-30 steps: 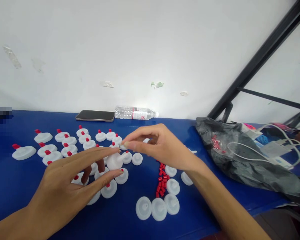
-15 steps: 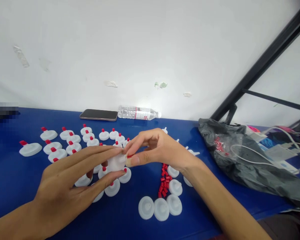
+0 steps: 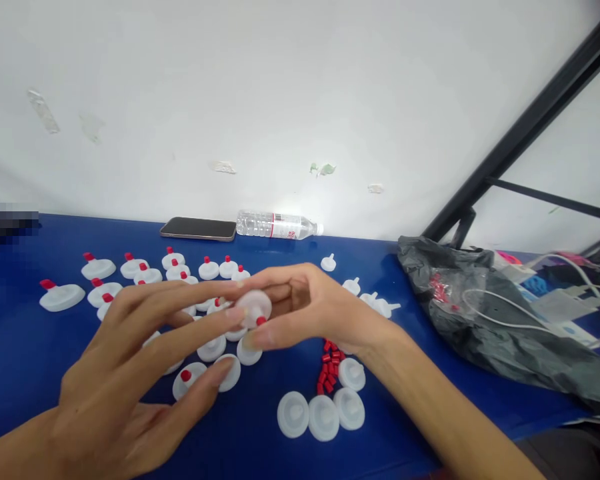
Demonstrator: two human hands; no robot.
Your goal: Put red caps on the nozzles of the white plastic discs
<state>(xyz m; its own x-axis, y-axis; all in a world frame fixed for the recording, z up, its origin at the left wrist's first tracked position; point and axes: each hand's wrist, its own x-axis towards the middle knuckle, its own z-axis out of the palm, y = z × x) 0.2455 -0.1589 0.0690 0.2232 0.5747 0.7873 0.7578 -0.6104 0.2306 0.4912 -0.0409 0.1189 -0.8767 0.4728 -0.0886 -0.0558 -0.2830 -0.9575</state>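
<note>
The right hand (image 3: pixel 320 307) holds a white disc (image 3: pixel 256 303) with a red cap (image 3: pixel 261 321) on its spout, its thumb below beside the cap and its bent fingers above and behind; the exact points of contact are partly hidden. The left hand (image 3: pixel 105 373) has its fingers spread, with the thumb well apart from them; the fingertips reach the near side of the held disc, though whether they press on it cannot be told. The held disc is above the blue table (image 3: pixel 240 440), between the two hands. Around and beyond the left hand sit many red-capped discs (image 3: pixel 63 298), some partly covered by its fingers. Nearer the right forearm, loose red caps (image 3: pixel 335 358) lie in a narrow strip beside uncapped discs (image 3: pixel 323 420), and more uncapped pieces with bare spouts (image 3: pixel 329 263) stand farther back. A dark phone (image 3: pixel 199 229) and a clear bottle (image 3: pixel 285 227) lie end to end near the white wall (image 3: pixel 280 87), which bears tape scraps (image 3: pixel 43 111). On the right, a black plastic bag (image 3: pixel 485 350) spreads under a white cable (image 3: pixel 510 326), near a slanting black metal frame (image 3: pixel 525 127).
</note>
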